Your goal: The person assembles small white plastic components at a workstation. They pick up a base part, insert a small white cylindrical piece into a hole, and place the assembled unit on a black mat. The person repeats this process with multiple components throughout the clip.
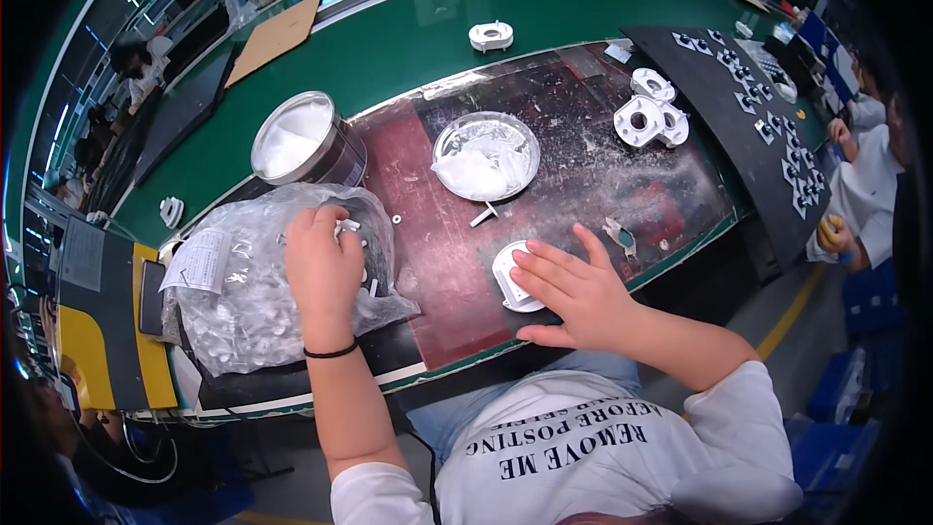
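My left hand (326,267) reaches into the mouth of a clear plastic bag (258,301) packed with small white plastic parts. Its fingers curl down among the pieces, and whatever they pinch is hidden. On the work mat, my right hand (583,297) lies with fingers stretched out, their tips on the edge of a white rounded plastic housing (515,277). Just beyond sits a round metal dish (530,178) of white material, with a small white T-shaped part (483,214) beside it. A tiny white ring (397,220) rests near the bag.
A metal tin (335,141) with white contents stands behind the bag. White housings (651,122) are grouped at the right, and another housing (491,36) sits on the green bench. A black board (719,107) carries several small parts. Co-workers sit at both sides.
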Available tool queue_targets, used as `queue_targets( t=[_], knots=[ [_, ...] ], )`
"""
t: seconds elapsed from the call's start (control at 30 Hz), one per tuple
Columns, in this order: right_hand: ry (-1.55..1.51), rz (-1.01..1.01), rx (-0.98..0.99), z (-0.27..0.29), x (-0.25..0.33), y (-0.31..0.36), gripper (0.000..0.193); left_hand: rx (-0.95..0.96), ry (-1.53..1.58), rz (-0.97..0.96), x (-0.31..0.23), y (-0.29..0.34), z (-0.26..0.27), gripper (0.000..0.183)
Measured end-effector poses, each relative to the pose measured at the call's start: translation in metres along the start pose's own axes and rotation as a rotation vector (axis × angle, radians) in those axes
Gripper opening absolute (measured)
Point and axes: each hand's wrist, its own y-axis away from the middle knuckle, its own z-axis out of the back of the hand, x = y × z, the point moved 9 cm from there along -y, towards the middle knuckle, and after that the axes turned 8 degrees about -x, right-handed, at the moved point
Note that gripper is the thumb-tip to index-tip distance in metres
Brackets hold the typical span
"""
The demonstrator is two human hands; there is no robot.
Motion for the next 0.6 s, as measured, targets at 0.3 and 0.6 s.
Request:
queue_targets(
  t=[0.3, 0.6],
  knots=[
    [-0.158, -0.182, -0.068, 0.049, -0.051, -0.015, 0.047, 0.047, 0.089, -0.028, 0.003, 0.005, -0.013, 0.025],
    [-0.183, -0.407, 0.062, -0.027, -0.199, -0.131, 0.045, 0.008, -0.038, -0.072, 0.014, 0.003, -0.025, 0.03]
  ],
)
